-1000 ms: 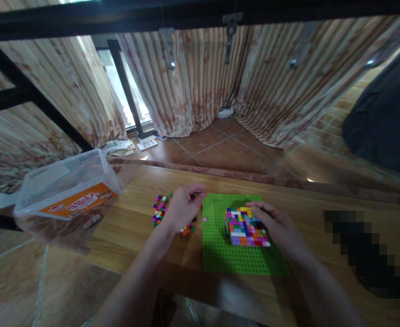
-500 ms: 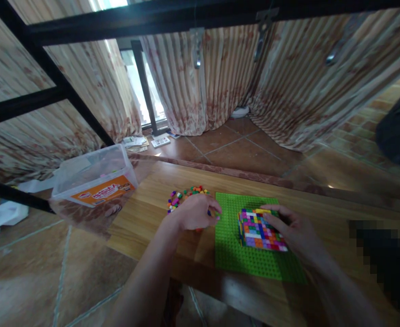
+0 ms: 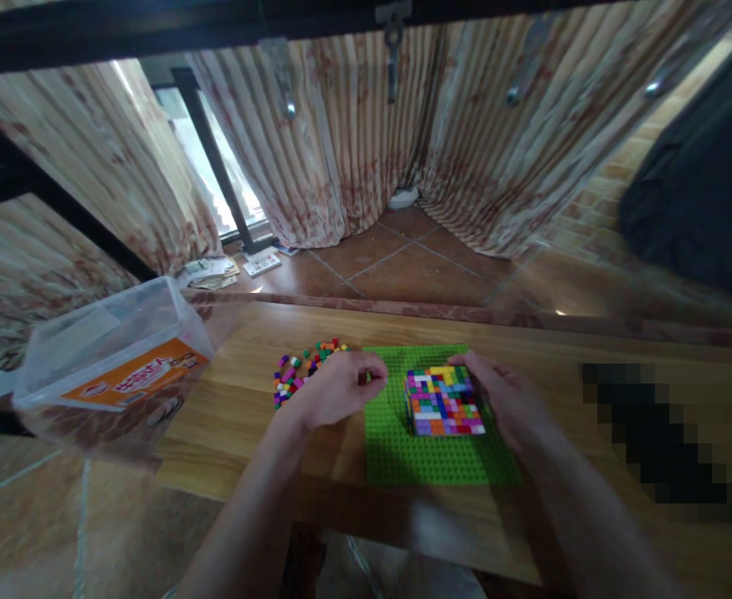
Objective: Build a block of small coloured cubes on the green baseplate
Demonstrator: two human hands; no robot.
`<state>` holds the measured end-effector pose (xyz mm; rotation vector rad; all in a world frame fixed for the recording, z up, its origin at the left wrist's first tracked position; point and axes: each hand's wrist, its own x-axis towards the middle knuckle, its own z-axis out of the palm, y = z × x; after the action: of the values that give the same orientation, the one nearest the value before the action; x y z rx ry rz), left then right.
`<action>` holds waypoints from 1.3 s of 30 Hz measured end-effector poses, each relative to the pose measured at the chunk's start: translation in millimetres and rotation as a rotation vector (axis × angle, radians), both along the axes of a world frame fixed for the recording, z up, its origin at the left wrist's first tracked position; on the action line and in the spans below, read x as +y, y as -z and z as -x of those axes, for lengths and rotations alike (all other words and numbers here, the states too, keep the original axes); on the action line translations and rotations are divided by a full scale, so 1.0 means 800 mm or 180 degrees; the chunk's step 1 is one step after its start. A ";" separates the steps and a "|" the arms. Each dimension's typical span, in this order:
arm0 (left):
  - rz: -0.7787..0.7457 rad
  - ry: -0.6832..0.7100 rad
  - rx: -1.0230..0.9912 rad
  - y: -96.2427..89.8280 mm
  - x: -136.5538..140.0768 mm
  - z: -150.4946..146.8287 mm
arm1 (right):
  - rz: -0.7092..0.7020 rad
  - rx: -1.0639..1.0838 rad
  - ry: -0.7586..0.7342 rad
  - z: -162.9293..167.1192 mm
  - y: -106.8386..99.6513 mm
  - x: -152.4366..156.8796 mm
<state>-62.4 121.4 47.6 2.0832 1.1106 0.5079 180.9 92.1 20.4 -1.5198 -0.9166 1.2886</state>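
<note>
A block of many-coloured building bricks (image 3: 444,403) stands on a green studded baseplate (image 3: 428,462), set on the wooden table. My right hand (image 3: 506,395) is curled against the block's right side, with fingertips at its far right corner. To the left, my left hand (image 3: 344,387) hovers by the baseplate's left edge, thumb and forefinger pinched together. Whatever lies between those fingertips is too small to make out. A scatter of loose small bricks (image 3: 288,374) lies on the table behind the left hand, partly covered by it.
A clear plastic tub (image 3: 185,320) with an orange label stands at the table's left end. A dark pixelated patch (image 3: 659,441) covers part of the right side. Papers (image 3: 210,270) lie on the floor before striped curtains (image 3: 353,150). A dark shape (image 3: 703,166) is at the upper right.
The view has swung to the right. My right thumb has come off the top of the block, and the hand now sits along its right side. My left hand stays pinched near the baseplate.
</note>
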 end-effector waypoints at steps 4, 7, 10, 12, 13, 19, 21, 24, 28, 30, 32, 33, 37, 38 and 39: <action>-0.0324 0.0027 -0.0501 -0.007 -0.007 -0.027 | -0.0021 0.0124 0.0181 0.002 0.006 0.004; -0.0648 -0.0031 -0.0632 -0.005 -0.013 -0.052 | -0.0099 0.0014 0.0208 0.003 0.008 0.006; -0.0903 -0.0095 -0.0591 0.003 -0.017 -0.072 | -0.0172 -0.0088 0.0178 0.003 0.008 0.007; -0.1037 -0.0122 -0.0488 0.008 -0.018 -0.081 | -0.0215 -0.0155 0.0161 0.003 0.006 0.007; -0.1102 -0.0139 -0.0427 0.011 -0.018 -0.084 | -0.0227 -0.0175 0.0147 0.003 0.006 0.007; -0.1373 -0.0378 -0.0198 0.020 -0.018 -0.092 | -0.0245 -0.0282 0.0094 0.003 0.002 0.006; -0.1417 -0.0440 -0.0210 0.022 -0.019 -0.095 | -0.0293 -0.0325 0.0057 0.004 0.001 0.006; -0.1468 -0.0593 -0.0286 0.025 -0.020 -0.099 | -0.0355 -0.0346 0.0016 0.004 0.002 0.006; -0.1449 -0.0797 -0.0399 0.029 -0.021 -0.102 | -0.0437 -0.0362 -0.0096 0.004 0.002 0.006; -0.1491 -0.0767 -0.0493 0.031 -0.021 -0.101 | -0.0452 -0.0341 -0.0142 0.004 0.001 0.005; -0.1548 -0.0740 -0.0571 0.032 -0.022 -0.101 | -0.0457 -0.0338 -0.0173 0.004 -0.001 0.005; -0.1575 -0.0739 -0.0582 0.032 -0.023 -0.101 | -0.0475 -0.0340 -0.0193 0.005 -0.001 0.005; -0.1659 -0.0713 -0.0536 0.032 -0.025 -0.100 | -0.0578 -0.0366 -0.0312 0.004 -0.002 0.004; -0.1668 -0.0708 -0.0524 0.032 -0.026 -0.100 | -0.0596 -0.0437 -0.0339 0.004 -0.001 0.004; -0.1671 -0.0706 -0.0512 0.032 -0.026 -0.100 | -0.0612 -0.0540 -0.0370 0.004 -0.001 0.004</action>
<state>17.9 100.2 22.3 2.3079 1.2115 1.1590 177.7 95.5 20.9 -1.4575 -1.2179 1.1285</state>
